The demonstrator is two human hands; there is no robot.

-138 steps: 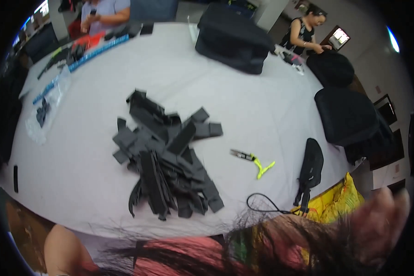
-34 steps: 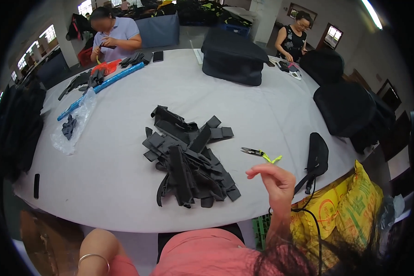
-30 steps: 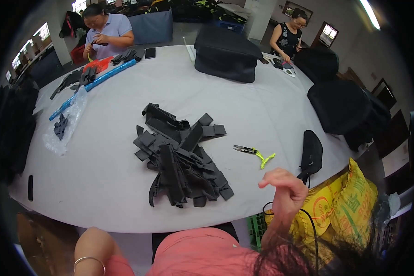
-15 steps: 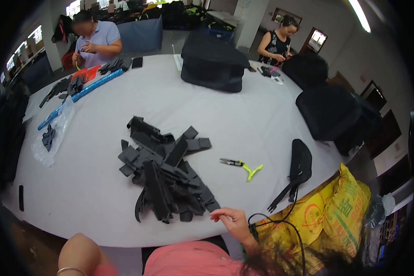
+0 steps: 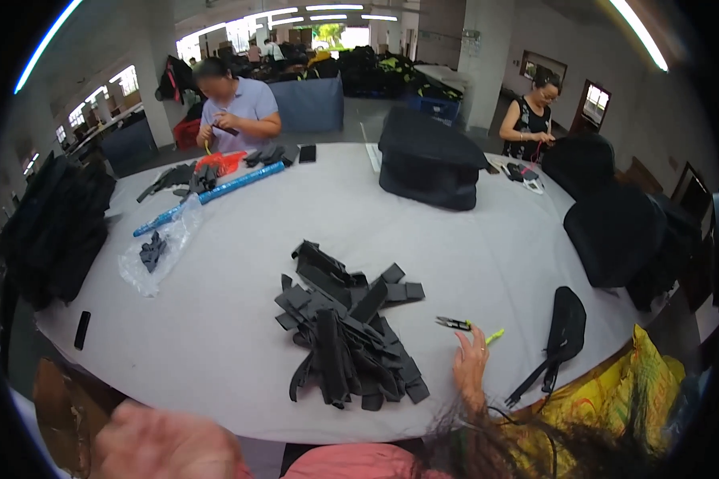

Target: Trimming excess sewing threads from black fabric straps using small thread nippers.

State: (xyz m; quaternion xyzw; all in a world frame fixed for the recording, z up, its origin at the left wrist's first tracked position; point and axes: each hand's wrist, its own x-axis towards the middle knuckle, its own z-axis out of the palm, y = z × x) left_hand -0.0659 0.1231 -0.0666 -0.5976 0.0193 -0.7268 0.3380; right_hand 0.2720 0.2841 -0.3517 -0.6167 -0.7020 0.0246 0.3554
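Observation:
My right hand [image 5: 470, 363] reaches over the tabletop to a pair of thread snips [image 5: 455, 323] with dark blades and yellow-green handles. Its thumb and forefinger are apart and cover the middle of the snips, which lie on the cloth. Left of this hand is a loose heap of dark grey fabric strips [image 5: 351, 343], some folded and overlapping. My left hand [image 5: 168, 443] is raised near the lower left edge, off the table's near side. It is smeared by motion, so its fingers cannot be made out.
A black pouch with straps [image 5: 566, 323] lies to the right on the white-covered table [image 5: 216, 343]. Black fabric cases [image 5: 431, 164] stand at the back and right. A blue roll [image 5: 208, 198] and plastic bag [image 5: 164, 247] lie left. Yellow sacks [image 5: 635, 383] stand beside me. Two people work across the table.
My right hand has moved from the strips' near right edge to the snips, which have stayed in place. My left arm has swung so its hand now shows. The view has tilted up and left.

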